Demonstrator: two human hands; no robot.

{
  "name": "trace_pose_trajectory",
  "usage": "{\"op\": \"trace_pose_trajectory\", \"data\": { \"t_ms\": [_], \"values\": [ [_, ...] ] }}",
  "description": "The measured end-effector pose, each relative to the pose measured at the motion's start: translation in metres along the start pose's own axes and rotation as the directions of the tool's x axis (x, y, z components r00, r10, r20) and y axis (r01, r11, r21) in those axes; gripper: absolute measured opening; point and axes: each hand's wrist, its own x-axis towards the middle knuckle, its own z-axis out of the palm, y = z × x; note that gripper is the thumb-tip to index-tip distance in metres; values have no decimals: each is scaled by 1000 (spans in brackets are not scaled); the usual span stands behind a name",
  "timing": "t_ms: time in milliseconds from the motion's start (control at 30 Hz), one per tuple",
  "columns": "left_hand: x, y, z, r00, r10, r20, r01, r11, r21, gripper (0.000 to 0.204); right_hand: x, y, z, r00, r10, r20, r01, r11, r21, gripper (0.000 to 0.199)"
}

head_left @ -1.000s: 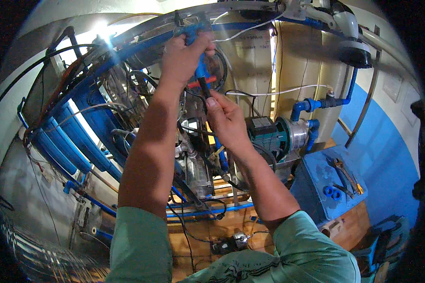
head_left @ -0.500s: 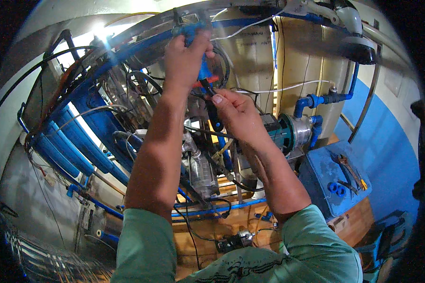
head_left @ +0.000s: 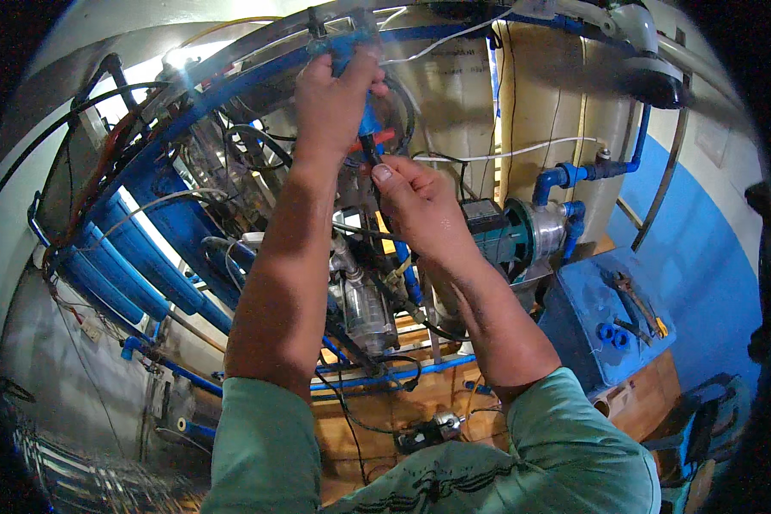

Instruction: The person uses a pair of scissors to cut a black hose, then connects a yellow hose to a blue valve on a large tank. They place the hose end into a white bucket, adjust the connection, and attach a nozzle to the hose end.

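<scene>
Both my arms reach up to the pipework. My left hand (head_left: 332,107) is closed on a blue pipe fitting (head_left: 343,43) just below the upper frame rail. A blue pipe section (head_left: 369,120) runs down beside this hand, with a red valve handle (head_left: 384,137) under it. Lower and to the right, my right hand (head_left: 420,206) pinches a slim black rod-like piece (head_left: 368,150) between thumb and fingers. That piece meets the lower end of the blue section; its exact kind is unclear, and its lower part is hidden by my right hand.
Right of my right arm is a green-and-silver pump (head_left: 522,236). A blue box (head_left: 595,343) holds a wrench (head_left: 634,304) and blue rings (head_left: 612,336). Blue tubes (head_left: 124,257) fill the left side; tan tanks (head_left: 454,103) stand behind. A motor (head_left: 428,433) lies on the floor.
My right hand has shifted slightly left and up along with the black piece, which now stands more upright. My left hand keeps its hold on the blue fitting.
</scene>
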Motion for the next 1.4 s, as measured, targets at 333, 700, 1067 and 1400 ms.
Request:
{"op": "trace_pose_trajectory", "data": {
  "t_ms": [333,700,1067,1400],
  "values": [
    [-19,-8,-18,987,17,-162,-10,999,43,37,-12,11,-20,874,206,441,-427,759,492,38],
    [13,9,-20,977,-7,212,3,1000,19,36,-30,-12,6,983,185,0,-184,978,101,26],
    [6,12,2,996,-84,-1,84,994,75,37,-7,15,-5,973,-195,-124,164,960,-226,34],
    [13,-2,-2,993,-121,-11,121,993,0,38,-16,10,28,983,183,19,-173,883,436,33]
  ]
}}
